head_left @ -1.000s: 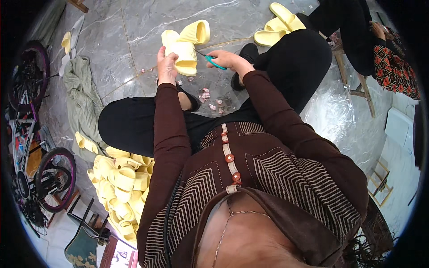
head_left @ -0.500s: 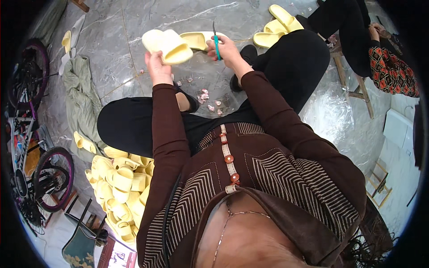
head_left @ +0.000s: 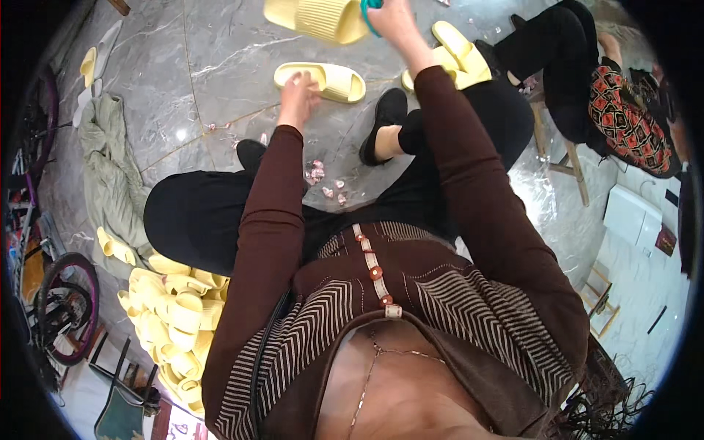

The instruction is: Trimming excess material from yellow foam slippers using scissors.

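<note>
My right hand (head_left: 397, 26) is stretched out at the top edge, closed round the teal handle of a cutting tool (head_left: 372, 10). The tool's blade is hidden or out of view. A yellow slipper (head_left: 308, 17) with a ribbed strap is right beside that hand, cut off by the edge; whether the fingers also grip it I cannot tell. My left hand (head_left: 297, 104) is over the near left side of another yellow slipper (head_left: 341, 82) on the floor. Its fingers are apart and slightly blurred, and it holds nothing.
More yellow slippers (head_left: 455, 59) lie by my right knee. A large heap of them (head_left: 183, 312) is at my left. Small crumpled scraps (head_left: 315, 173) lie between my feet. A green cloth (head_left: 110, 154) and bicycle (head_left: 70, 308) are at left; another person (head_left: 546, 48) sits at right.
My left hand has let go of the yellow slipper it held and come down to the one on the floor. My right hand has moved up and away with the cutting tool.
</note>
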Demonstrator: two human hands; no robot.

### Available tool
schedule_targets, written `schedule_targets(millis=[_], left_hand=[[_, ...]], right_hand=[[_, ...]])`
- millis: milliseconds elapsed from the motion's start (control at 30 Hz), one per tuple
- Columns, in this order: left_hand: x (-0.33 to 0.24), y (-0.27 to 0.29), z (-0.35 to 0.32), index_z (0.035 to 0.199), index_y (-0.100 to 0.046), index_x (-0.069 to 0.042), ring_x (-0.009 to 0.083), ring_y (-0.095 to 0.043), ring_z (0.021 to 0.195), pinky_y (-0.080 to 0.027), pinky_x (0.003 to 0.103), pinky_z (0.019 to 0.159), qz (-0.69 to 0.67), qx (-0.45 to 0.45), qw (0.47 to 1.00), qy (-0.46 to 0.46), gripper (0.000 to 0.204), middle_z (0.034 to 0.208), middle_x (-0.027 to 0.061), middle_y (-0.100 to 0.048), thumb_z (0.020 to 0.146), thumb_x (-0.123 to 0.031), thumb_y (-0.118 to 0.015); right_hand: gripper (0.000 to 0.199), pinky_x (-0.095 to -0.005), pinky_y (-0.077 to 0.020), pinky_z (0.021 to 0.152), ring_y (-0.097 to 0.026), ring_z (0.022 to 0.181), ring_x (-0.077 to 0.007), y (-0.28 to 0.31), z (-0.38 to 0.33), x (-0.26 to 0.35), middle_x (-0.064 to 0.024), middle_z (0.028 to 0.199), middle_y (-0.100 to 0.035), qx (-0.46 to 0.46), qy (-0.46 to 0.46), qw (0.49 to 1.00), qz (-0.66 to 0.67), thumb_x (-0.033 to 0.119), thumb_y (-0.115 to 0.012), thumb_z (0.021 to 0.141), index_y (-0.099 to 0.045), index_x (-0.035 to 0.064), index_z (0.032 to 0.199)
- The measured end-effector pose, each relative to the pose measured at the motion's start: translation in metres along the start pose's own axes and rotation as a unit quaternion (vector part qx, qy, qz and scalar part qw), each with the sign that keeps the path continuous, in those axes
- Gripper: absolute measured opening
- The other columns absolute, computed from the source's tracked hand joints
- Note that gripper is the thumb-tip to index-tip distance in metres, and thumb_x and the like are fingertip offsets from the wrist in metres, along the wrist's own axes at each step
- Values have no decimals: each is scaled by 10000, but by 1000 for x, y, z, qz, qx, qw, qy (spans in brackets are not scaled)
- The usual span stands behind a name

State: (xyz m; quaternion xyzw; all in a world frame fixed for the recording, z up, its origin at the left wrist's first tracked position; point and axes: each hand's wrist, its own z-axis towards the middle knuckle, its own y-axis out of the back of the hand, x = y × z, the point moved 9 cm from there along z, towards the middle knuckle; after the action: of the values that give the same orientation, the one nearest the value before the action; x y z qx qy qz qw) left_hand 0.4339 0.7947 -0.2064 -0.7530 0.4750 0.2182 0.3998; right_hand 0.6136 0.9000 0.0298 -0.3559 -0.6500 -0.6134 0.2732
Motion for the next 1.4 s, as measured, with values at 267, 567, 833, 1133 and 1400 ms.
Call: schedule_targets(millis=[267, 567, 833, 1133, 1400], left_hand=[[91, -25, 24, 1304, -261, -91, 192, -536, 534, -456, 314, 460, 217, 32, 958, 184, 567, 760, 109, -549, 824, -261, -510], [13, -87, 12, 967, -591, -41, 272, -618, 754, -489, 347, 660, 614, 263, 741, -68, 293, 863, 182, -626, 740, -214, -526], [-108, -98, -34, 961, -574, -45, 225, -584, 844, -445, 315, 734, 687, 260, 661, -152, 260, 860, 120, -613, 736, -161, -514], [-122, -66, -87, 951, -582, -65, 107, -540, 847, -432, 284, 760, 666, 300, 680, -56, 214, 908, 20, -568, 742, -73, -535], [-220, -17, -76, 1075, -531, -27, 170, -564, 791, -452, 287, 725, 476, 49, 841, -252, 344, 834, 54, -585, 824, -263, -541]], right_hand=[[231, -441, -431, 633, -549, 765, -406, 41, 44, 17, -234, 773, -579, 49, 187, 943, -271, 148, -583, 707, -531, 16, 890], [215, -417, -436, 665, -547, 808, -396, 46, 49, 13, -228, 810, -582, 116, 195, 938, -262, 118, -556, 696, -537, 21, 887], [261, -411, -439, 676, -580, 831, -331, 64, 46, -2, -189, 850, -610, 204, 305, 923, -115, 143, -551, 713, -564, 41, 953], [465, -295, -453, 756, -562, 854, -187, -16, 34, -82, -75, 947, -546, 350, -30, 930, 110, -8, -536, 603, -526, 9, 1068], [460, -238, -442, 709, -538, 777, -136, 9, 41, -61, -52, 871, -566, 294, -33, 876, 381, -15, -575, 599, -539, 11, 1057]])
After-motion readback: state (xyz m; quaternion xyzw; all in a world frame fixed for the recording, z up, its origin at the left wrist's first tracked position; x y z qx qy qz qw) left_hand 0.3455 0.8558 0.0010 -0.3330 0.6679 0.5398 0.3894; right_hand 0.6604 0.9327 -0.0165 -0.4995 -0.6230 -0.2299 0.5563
